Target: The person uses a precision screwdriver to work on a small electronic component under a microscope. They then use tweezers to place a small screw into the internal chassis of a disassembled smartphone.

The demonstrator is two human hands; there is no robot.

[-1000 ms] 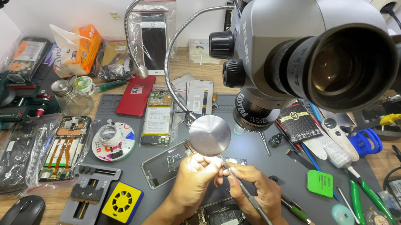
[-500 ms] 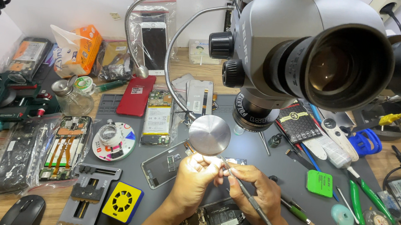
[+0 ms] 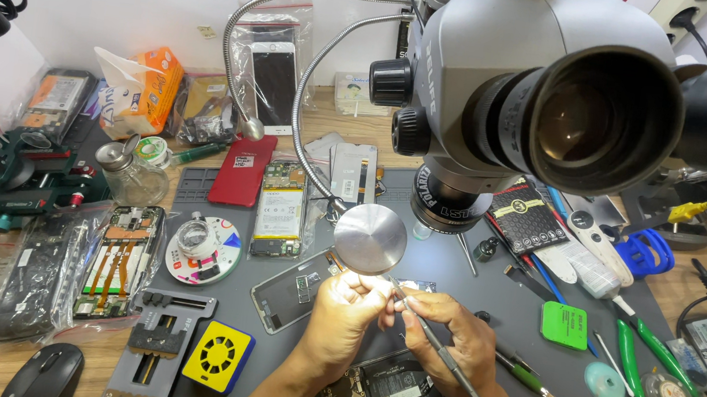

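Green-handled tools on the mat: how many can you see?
3. Two green-handled tools lie side by side at the right, beside the square green pad. A third, green-handled tweezers, lies near the right hand. Clutter may hide more.

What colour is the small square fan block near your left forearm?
Yellow, with a black round grille; the fan block shows plainly in the head view.
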